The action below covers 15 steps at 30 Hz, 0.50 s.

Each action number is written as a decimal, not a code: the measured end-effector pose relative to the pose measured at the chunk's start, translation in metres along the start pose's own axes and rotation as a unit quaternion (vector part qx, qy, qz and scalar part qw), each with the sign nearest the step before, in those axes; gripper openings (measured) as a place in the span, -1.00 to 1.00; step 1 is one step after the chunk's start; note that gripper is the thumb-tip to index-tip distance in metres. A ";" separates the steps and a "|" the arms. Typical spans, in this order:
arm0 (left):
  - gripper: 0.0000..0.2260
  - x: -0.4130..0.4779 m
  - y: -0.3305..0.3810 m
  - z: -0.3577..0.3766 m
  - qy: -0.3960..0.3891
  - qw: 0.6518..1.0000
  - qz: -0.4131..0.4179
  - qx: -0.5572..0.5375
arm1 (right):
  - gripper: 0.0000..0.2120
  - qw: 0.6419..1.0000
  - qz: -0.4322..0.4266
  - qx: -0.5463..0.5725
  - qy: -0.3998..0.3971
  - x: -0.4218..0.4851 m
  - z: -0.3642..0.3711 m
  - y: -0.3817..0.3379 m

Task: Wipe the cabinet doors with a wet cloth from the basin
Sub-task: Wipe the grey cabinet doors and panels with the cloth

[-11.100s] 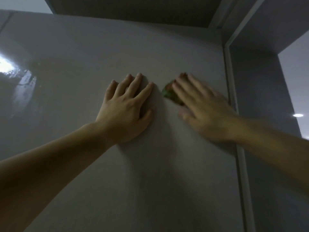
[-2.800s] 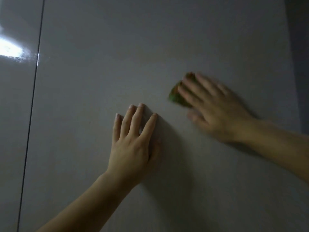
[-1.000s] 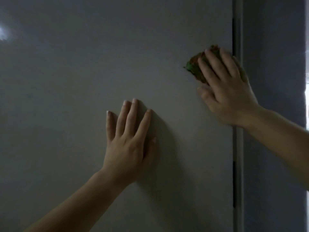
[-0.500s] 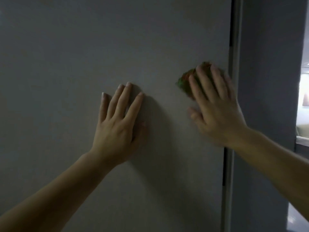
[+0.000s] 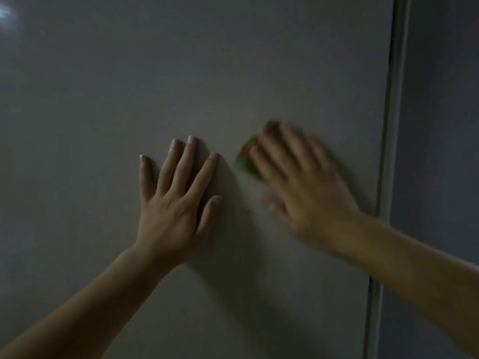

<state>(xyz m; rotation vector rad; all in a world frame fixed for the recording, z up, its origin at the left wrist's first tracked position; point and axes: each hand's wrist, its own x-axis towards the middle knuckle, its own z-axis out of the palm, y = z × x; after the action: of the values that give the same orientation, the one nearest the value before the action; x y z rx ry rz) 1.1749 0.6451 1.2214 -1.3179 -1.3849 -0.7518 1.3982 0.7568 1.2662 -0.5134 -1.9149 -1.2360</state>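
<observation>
A glossy grey cabinet door (image 5: 181, 73) fills most of the view. My left hand (image 5: 176, 198) lies flat against it with straight, spread fingers. Just to its right, my right hand (image 5: 298, 185) presses a green cloth (image 5: 245, 161) onto the door with straight fingers. Only the cloth's left edge shows from under the fingers. The right hand is blurred by motion.
A pale vertical frame strip (image 5: 388, 151) runs along the door's right edge. Beyond it stands a darker grey side wall (image 5: 440, 125). A light reflection (image 5: 5, 14) glints at the door's top left.
My right hand has slid the cloth left and down from the door's right edge toward my left hand. The left hand stays flat on the door.
</observation>
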 end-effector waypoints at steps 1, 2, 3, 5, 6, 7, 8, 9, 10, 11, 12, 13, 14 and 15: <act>-0.43 0.000 -0.003 -0.002 -0.001 1.000 0.006 0.006 | -0.31 0.998 -0.067 0.000 -0.019 -0.011 0.002 -0.012; -0.43 -0.001 -0.006 -0.004 0.000 1.000 0.014 0.010 | -0.33 0.992 -0.119 -0.003 -0.033 -0.016 0.002 -0.015; -0.42 -0.002 -0.008 -0.006 0.003 1.000 0.021 0.012 | -0.35 0.988 -0.147 -0.011 -0.033 -0.012 0.001 -0.010; -0.41 -0.004 -0.015 -0.010 0.011 1.000 0.025 0.014 | -0.38 0.994 -0.111 -0.024 0.001 0.015 -0.002 0.009; -0.41 -0.005 -0.018 -0.011 0.011 1.000 0.021 0.012 | -0.37 0.998 -0.060 -0.021 0.019 0.033 -0.005 0.019; -0.39 -0.006 -0.022 -0.012 0.008 1.000 0.009 0.008 | -0.36 1.000 -0.005 -0.011 0.026 0.051 -0.010 0.027; -0.37 -0.007 -0.025 -0.013 0.001 1.000 -0.011 0.002 | -0.35 0.999 0.044 0.001 0.027 0.065 -0.014 0.030; -0.35 -0.008 -0.030 -0.014 -0.008 0.999 -0.033 -0.001 | -0.33 0.996 0.079 0.011 0.025 0.073 -0.016 0.025; -0.34 -0.009 -0.033 -0.014 -0.018 0.998 -0.052 0.001 | -0.31 0.996 0.089 0.014 0.028 0.074 -0.015 0.015; -0.33 -0.010 -0.037 -0.015 -0.028 0.998 -0.064 0.003 | -0.30 0.997 0.074 0.011 0.027 0.069 -0.011 0.000; -0.33 -0.011 -0.040 -0.015 -0.035 0.997 -0.070 0.003 | -0.29 0.999 0.038 0.008 0.021 0.058 -0.006 -0.017; -0.34 -0.013 -0.044 -0.015 -0.039 0.997 -0.069 0.000 | -0.28 1.000 -0.008 0.010 0.014 0.045 -0.002 -0.035; -0.35 -0.015 -0.047 -0.016 -0.039 0.997 -0.062 -0.004 | -0.28 0.998 -0.053 0.014 0.007 0.031 0.002 -0.050; -0.36 -0.016 -0.050 -0.016 -0.038 0.998 -0.053 -0.007 | -0.30 0.995 -0.094 0.015 0.001 0.020 0.005 -0.060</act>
<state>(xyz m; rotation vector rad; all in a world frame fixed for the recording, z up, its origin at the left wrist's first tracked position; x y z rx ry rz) 1.1293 0.6151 1.2210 -1.3022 -1.5223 -0.7911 1.3428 0.7329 1.2470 -0.3216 -2.0124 -1.3224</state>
